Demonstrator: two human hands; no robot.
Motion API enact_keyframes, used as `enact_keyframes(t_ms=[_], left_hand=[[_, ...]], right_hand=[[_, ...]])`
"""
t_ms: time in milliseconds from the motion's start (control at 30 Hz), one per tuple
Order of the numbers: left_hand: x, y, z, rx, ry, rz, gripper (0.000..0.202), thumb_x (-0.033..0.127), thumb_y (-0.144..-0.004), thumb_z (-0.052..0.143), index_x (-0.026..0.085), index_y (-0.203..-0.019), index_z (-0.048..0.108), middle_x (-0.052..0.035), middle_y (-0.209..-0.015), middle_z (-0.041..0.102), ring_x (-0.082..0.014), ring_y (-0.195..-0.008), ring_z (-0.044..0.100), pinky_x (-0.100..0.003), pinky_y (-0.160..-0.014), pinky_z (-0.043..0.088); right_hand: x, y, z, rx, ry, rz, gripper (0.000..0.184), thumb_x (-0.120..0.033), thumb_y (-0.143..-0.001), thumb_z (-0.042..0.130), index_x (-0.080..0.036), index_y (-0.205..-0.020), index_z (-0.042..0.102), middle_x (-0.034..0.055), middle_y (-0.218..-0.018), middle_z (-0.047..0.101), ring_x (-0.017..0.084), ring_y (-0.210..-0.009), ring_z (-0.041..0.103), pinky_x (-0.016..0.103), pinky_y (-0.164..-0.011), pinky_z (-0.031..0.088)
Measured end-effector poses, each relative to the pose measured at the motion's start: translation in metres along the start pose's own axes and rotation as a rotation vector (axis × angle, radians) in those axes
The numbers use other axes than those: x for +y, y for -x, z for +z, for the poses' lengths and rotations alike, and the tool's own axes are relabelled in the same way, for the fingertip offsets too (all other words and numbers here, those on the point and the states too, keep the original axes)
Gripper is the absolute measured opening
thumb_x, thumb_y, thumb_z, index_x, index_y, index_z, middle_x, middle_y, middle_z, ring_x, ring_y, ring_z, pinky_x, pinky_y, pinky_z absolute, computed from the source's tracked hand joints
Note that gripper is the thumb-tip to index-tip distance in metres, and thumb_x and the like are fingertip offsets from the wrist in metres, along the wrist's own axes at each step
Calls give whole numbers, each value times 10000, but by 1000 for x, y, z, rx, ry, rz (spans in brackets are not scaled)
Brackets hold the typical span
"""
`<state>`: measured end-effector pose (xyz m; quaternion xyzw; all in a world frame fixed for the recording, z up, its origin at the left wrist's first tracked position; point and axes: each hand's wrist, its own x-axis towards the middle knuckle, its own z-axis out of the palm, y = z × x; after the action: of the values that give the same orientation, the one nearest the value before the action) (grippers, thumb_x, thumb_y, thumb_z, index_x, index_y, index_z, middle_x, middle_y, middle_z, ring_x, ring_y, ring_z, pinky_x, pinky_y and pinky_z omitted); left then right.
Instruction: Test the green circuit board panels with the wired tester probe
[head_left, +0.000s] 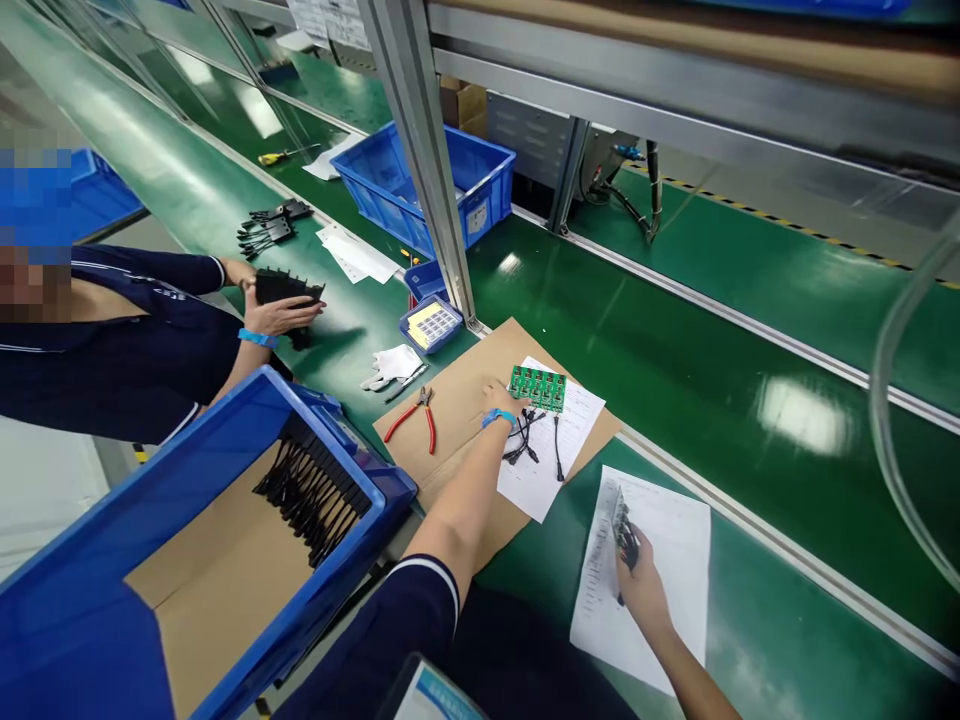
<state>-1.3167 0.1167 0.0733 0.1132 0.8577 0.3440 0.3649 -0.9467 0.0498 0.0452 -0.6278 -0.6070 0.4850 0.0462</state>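
Observation:
My left hand (502, 398) reaches over the cardboard sheet (450, 470), fingers apart, at the left edge of a green circuit board panel (538, 388). That panel lies on a printed paper sheet (577, 420). Just below it are several short black cables (525, 440), and a single one (558, 450) lies apart to the right. My right hand (641, 575) is closed around a circuit board with black cables (624, 525), tilted on edge above a second paper sheet (675, 560). Its fingertips are partly hidden. Red-handled cutting pliers (420, 415) rest on the cardboard.
A blue bin (232, 440) with rows of black cabled parts (315, 490) stands at left. Beyond it a co-worker's hands (277, 310) hold black parts. White gloves (394, 368), a small label tray (431, 325), a metal post (420, 150) and a blue crate (480, 175) are farther back.

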Motion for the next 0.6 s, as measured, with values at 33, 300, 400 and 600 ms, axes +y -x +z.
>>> enact_keyframes(t_ms=[33,300,400,600], left_hand=[[0,-3,-1,-53,15,0,341,333,-891,548,141,-1171,517,-93,-1184,525,-226,-1043,543,-438,-883,473],[-13,28,-21,-493,387,176,332,349,-873,578,129,-1120,545,-90,-1119,584,-198,-986,583,-398,-863,489],[-17,62,-35,-566,575,267,536,395,-739,721,146,-1167,514,-98,-1147,602,-218,-1037,579,-377,-922,450],[-11,134,-70,-689,767,345,680,356,-621,816,173,-1187,488,-108,-1101,627,-253,-987,612,-377,-859,487]], right_hand=[[0,-1,-1,-4,-8,5,783,-519,-693,521,-168,-1363,322,137,-1156,593,313,-998,606,417,-824,482],[6,-4,-8,26,-106,86,697,-584,-701,536,-179,-1253,405,84,-926,661,283,-771,659,380,-705,513],[9,-3,-9,32,-119,110,633,-597,-703,539,-183,-1171,438,72,-840,667,279,-724,657,373,-679,513],[4,-3,-14,64,-77,83,463,-576,-700,569,-194,-957,522,80,-760,680,289,-635,649,367,-529,496]])
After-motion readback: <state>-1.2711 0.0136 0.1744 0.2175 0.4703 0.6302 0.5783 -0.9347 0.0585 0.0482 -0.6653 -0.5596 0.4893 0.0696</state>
